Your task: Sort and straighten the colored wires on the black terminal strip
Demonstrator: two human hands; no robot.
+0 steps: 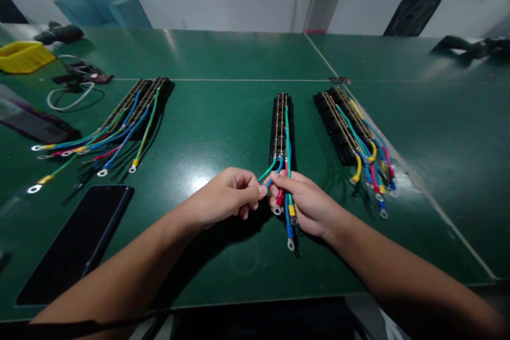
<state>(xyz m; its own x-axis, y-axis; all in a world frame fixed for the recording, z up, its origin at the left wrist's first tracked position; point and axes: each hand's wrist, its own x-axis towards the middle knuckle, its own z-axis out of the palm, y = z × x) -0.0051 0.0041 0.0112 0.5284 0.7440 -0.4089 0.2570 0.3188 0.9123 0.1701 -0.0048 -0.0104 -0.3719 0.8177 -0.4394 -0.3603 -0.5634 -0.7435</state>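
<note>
A black terminal strip [282,123] with brass-coloured rails lies in front of me, its coloured wires running toward me. My left hand [233,194] is closed at the wires' left side, thumb and forefinger pinching a blue wire [271,179]. A green wire [266,171] also runs toward these fingers, and its end is hidden. My right hand [305,199] is closed around the bundle from the right, its thumb on the blue wire. Below its fingers hang a red ring terminal [278,201], a yellow-sleeved one [292,211] and a blue-sleeved one [290,236].
Wired strips lie left [147,96] and right [338,122] on the green table [223,111]. A phone [75,239] rests near the front left edge. Farther back are a yellow bin [24,57], a white cable [71,103] and a blurred plastic-wrapped thing [32,117].
</note>
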